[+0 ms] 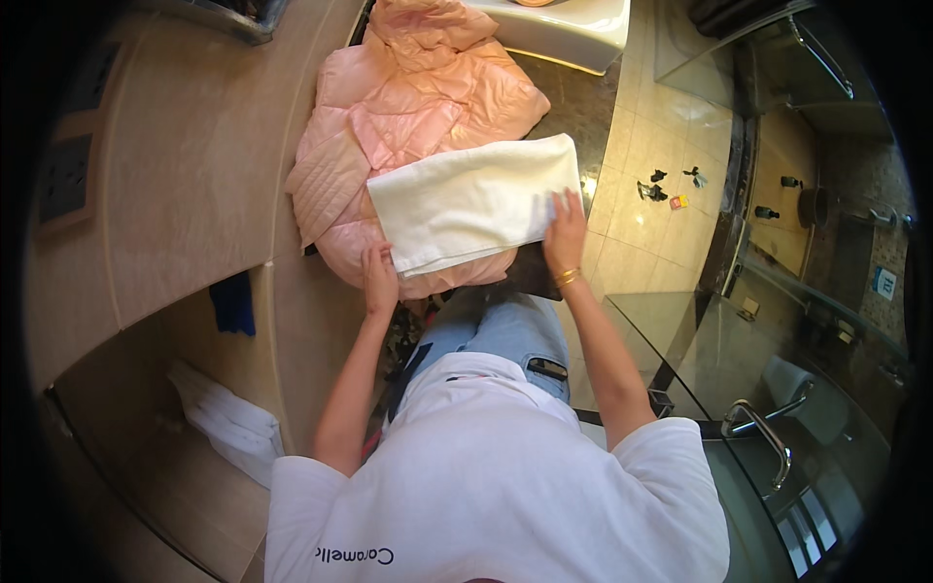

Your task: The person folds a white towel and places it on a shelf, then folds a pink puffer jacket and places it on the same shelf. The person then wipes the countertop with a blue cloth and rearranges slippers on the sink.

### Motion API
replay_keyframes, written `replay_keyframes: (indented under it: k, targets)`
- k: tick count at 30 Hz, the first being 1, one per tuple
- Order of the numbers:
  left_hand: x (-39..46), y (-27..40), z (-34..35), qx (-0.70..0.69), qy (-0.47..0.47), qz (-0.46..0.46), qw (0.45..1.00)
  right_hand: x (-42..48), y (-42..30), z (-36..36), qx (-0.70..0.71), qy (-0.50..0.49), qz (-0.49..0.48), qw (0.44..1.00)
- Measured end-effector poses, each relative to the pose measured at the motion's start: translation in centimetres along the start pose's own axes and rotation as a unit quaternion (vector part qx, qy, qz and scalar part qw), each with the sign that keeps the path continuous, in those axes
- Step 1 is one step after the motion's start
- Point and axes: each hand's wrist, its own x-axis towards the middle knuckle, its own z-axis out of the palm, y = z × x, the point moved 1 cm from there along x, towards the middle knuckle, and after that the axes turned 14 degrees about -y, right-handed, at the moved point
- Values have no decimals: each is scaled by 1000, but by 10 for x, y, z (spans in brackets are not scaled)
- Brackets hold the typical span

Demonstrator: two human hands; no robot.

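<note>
A folded white towel point(474, 200) lies across the lower part of a pink padded jacket point(430, 95), which is spread on a dark stone counter point(583, 102). My left hand point(380, 277) is at the towel's near left corner, with its fingers at the edge; whether they pinch the cloth is not plain. My right hand point(565, 237), with gold bands at the wrist, rests its fingers on the towel's right end. That hand is slightly blurred, and its grip cannot be told.
A white basin point(561, 33) stands beyond the jacket. At the left, white towels point(226, 423) lie in a wall niche and a dark blue cloth point(233, 302) hangs there. Small items lie on the tiled floor point(634, 255); glass panels with metal handles point(783, 452) stand at the right.
</note>
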Motion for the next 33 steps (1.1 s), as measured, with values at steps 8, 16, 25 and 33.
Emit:
replay_keyframes:
  k: [8,16,25,33]
  targets:
    - [28,-29,31,-154,74,-149,974,51,-98,35,32,-77,-100,991]
    - [36,20,4,-307,-64,-141,939,68,-89,68,81,-150,-114,979]
    - [19,180,-1,-290,-114,23,950,37,-89,42,515,-161,-4,842]
    - [59,211,69,-228,-255,22,939,10,-32,60,896,-115,52,426]
